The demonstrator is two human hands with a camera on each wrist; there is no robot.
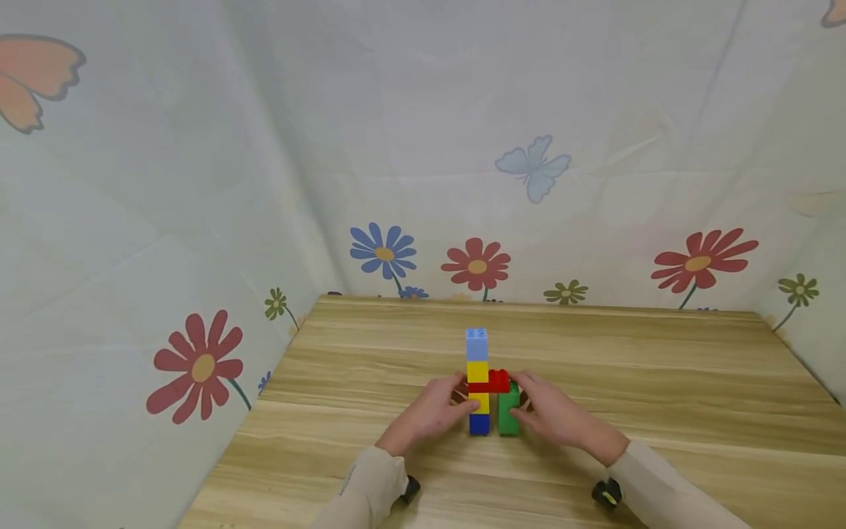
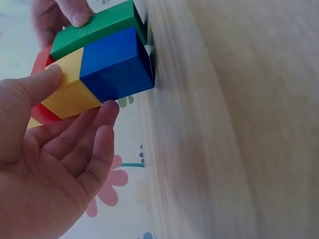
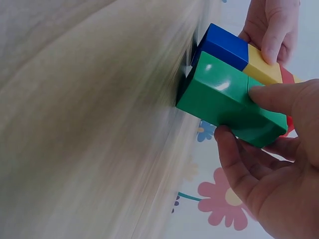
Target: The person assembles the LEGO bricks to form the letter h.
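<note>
A tower of toy building bricks point(image 1: 478, 371) stands upright, with a dark blue brick point(image 2: 117, 64) lowest, then a yellow brick point(image 2: 72, 84), a long red brick point(image 1: 499, 380), another yellow brick point(image 1: 477, 371) and a light blue brick point(image 1: 476, 345) on top. The red brick reaches right, over part of a column of two green bricks point(image 3: 234, 97); a narrow gap parts this column from the dark blue brick. My left hand point(image 1: 432, 405) grips the tower, thumb on the lower yellow brick. With thumb and fingers on opposite sides, my right hand point(image 1: 555, 411) holds the green column.
The bricks are on a wood-grain table point(image 1: 370, 338). Behind it and at the left hangs a pale cloth point(image 1: 423, 147) printed with flowers and butterflies. Dark devices point(image 1: 606, 494) sit under both wrists, by the light sleeves point(image 1: 661, 481).
</note>
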